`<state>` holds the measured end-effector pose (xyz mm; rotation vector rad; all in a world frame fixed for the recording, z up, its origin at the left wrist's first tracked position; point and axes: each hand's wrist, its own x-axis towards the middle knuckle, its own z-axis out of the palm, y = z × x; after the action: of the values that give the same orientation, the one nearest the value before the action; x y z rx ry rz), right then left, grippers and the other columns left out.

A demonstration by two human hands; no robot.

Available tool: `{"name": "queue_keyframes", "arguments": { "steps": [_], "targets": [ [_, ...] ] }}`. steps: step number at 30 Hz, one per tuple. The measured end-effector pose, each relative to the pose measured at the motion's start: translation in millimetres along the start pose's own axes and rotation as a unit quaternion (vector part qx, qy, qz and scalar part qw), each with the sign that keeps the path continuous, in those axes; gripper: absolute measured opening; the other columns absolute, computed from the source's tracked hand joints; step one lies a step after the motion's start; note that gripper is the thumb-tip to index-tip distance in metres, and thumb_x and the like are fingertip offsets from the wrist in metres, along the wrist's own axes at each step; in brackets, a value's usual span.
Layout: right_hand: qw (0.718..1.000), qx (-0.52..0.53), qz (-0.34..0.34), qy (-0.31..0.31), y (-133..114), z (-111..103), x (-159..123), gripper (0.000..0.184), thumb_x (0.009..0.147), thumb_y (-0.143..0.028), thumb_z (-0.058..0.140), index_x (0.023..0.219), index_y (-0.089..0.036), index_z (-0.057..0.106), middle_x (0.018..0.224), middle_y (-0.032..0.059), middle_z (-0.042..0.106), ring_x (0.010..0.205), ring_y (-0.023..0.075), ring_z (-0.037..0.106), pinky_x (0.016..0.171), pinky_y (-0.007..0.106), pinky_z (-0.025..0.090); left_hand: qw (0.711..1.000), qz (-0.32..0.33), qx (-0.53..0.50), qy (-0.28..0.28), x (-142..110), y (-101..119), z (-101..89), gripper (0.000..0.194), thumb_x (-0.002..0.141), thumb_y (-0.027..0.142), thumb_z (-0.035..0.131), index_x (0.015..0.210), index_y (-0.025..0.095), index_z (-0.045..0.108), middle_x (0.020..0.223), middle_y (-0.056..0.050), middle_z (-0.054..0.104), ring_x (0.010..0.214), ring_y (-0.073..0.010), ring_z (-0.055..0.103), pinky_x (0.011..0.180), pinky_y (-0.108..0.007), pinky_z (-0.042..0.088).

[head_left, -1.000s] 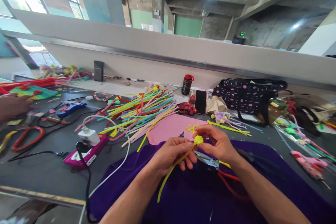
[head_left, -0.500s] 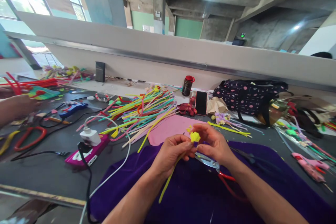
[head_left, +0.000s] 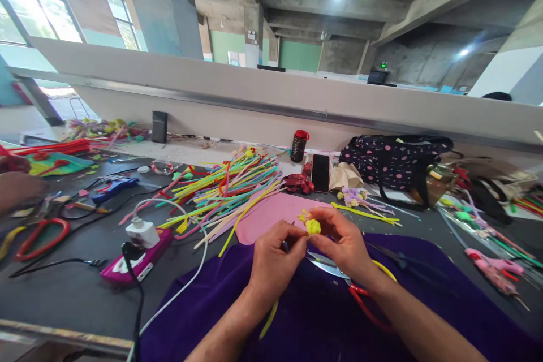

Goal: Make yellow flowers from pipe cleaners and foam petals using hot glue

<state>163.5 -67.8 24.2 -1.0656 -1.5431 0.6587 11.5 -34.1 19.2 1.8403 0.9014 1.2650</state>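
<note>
A small yellow pipe-cleaner flower (head_left: 313, 227) sits between my hands, above a dark purple cloth (head_left: 203, 300). My right hand (head_left: 343, 240) is closed on the flower head, thumb and fingers at its right side. Just below the flower, my left hand (head_left: 276, 257) pinches the yellow pipe-cleaner stem (head_left: 268, 321); its tail hangs below that wrist, and the rest is hidden behind the hand. Red-handled scissors (head_left: 328, 266) lie on the cloth beneath my right hand. Tiny yellow clippings (head_left: 302, 215) rest on a pink mat (head_left: 265, 218) just beyond my fingers.
Many coloured pipe cleaners (head_left: 229, 189) are heaped behind the mat. A magenta power strip (head_left: 136, 257) with cables lies to the left. Farther back stand a bottle (head_left: 299, 146), a phone (head_left: 320, 173) and a patterned bag (head_left: 390, 161). Another person's blurred hand (head_left: 19, 189) is at far left.
My left hand has turned, so its back now covers most of the stem. The flower sits slightly lower, with my right fingers closed nearer around it. The other person's hand has shifted.
</note>
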Motion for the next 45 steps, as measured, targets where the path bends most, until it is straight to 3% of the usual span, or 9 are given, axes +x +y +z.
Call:
{"name": "queue_keyframes", "arguments": {
  "steps": [10, 17, 20, 25, 28, 31, 34, 38, 45],
  "targets": [
    [0.998, -0.042, -0.036, 0.018, -8.4, -7.4, 1.0, 0.034, 0.077, -0.025, 0.062, 0.109, -0.022, 0.053, 0.091, 0.0026, 0.061, 0.078, 0.0154, 0.060, 0.070, 0.026, 0.048, 0.999, -0.025, -0.026, -0.036, 0.1, 15.9, 4.4, 0.009, 0.073, 0.022, 0.056, 0.070, 0.015, 0.061, 0.062, 0.001, 0.056, 0.054, -0.0093, 0.049, 0.051, -0.021, 0.038],
    [0.996, -0.061, -0.061, 0.036, -9.4, -11.9, 2.7, 0.034, 0.077, -0.024, 0.061, 0.109, -0.021, 0.053, 0.090, 0.0024, 0.060, 0.074, 0.0139, 0.058, 0.067, 0.025, 0.048, 0.999, -0.022, -0.016, -0.019, 1.2, 19.5, 10.1, 0.007, 0.071, 0.020, 0.058, 0.067, 0.016, 0.062, 0.061, 0.001, 0.056, 0.053, -0.0085, 0.047, 0.051, -0.020, 0.036],
    [0.997, -0.055, -0.058, 0.020, -8.6, -12.8, 3.3, 0.039, 0.076, -0.028, 0.063, 0.113, -0.021, 0.051, 0.091, 0.0033, 0.061, 0.075, 0.0149, 0.059, 0.066, 0.025, 0.048, 0.995, -0.046, -0.080, -0.031, 2.8, 17.7, 12.6, 0.005, 0.068, 0.020, 0.061, 0.068, 0.016, 0.063, 0.063, 0.001, 0.058, 0.055, -0.0091, 0.049, 0.053, -0.020, 0.037],
    [1.000, -0.017, -0.005, -0.014, -5.0, -12.2, 3.5, 0.056, 0.073, -0.032, 0.067, 0.122, -0.022, 0.042, 0.106, 0.0077, 0.059, 0.085, 0.0182, 0.059, 0.069, 0.028, 0.048, 0.927, -0.196, -0.314, -0.069, 3.4, 5.1, 15.9, 0.017, 0.066, 0.028, 0.068, 0.068, 0.015, 0.059, 0.052, 0.004, 0.052, 0.045, -0.0051, 0.042, 0.044, -0.016, 0.031],
    [0.999, 0.027, 0.031, -0.016, 0.0, -11.5, 5.3, 0.048, 0.075, -0.031, 0.065, 0.118, -0.021, 0.046, 0.103, 0.0074, 0.058, 0.086, 0.0179, 0.058, 0.072, 0.029, 0.047, 0.872, -0.260, -0.408, -0.071, 4.3, -2.0, 13.0, 0.017, 0.064, 0.025, 0.070, 0.070, 0.015, 0.058, 0.055, 0.004, 0.055, 0.044, -0.0035, 0.044, 0.044, -0.015, 0.031],
    [0.992, 0.102, 0.064, -0.044, 3.5, -10.6, 7.7, 0.039, 0.077, -0.028, 0.063, 0.112, -0.021, 0.050, 0.099, 0.0057, 0.058, 0.085, 0.0165, 0.057, 0.071, 0.028, 0.046, 0.842, -0.294, -0.446, -0.074, 7.0, -6.2, 7.7, 0.016, 0.064, 0.023, 0.070, 0.070, 0.014, 0.058, 0.056, 0.003, 0.057, 0.039, -0.0021, 0.042, 0.038, -0.013, 0.026],
    [0.983, 0.151, 0.088, -0.057, 3.1, -11.0, 9.1, 0.037, 0.075, -0.025, 0.063, 0.111, -0.022, 0.052, 0.098, 0.0044, 0.058, 0.080, 0.0141, 0.055, 0.062, 0.023, 0.045, 0.821, -0.305, -0.466, -0.125, 9.2, -8.2, 4.4, 0.016, 0.066, 0.023, 0.068, 0.066, 0.013, 0.056, 0.051, 0.002, 0.056, 0.032, 0.0006, 0.030, 0.032, -0.014, 0.013],
    [0.977, 0.177, 0.089, -0.075, -0.2, -16.0, 11.2, 0.039, 0.072, -0.026, 0.065, 0.109, -0.022, 0.055, 0.101, 0.0052, 0.056, 0.077, 0.0139, 0.054, 0.059, 0.023, 0.043, 0.802, -0.307, -0.472, -0.200, 8.7, -10.0, 5.6, 0.017, 0.068, 0.024, 0.065, 0.062, 0.012, 0.055, 0.053, 0.000, 0.059, 0.030, 0.0016, 0.023, 0.031, -0.016, 0.008],
    [0.981, 0.137, 0.042, -0.133, 1.8, -24.5, 15.7, 0.031, 0.069, -0.025, 0.069, 0.099, -0.021, 0.063, 0.094, 0.0034, 0.057, 0.080, 0.0149, 0.055, 0.070, 0.028, 0.044, 0.808, -0.317, -0.444, -0.222, 7.3, -13.3, 10.5, 0.020, 0.067, 0.027, 0.066, 0.061, 0.012, 0.055, 0.047, 0.000, 0.056, 0.029, 0.0000, 0.026, 0.032, -0.017, 0.010]
  ]
}}
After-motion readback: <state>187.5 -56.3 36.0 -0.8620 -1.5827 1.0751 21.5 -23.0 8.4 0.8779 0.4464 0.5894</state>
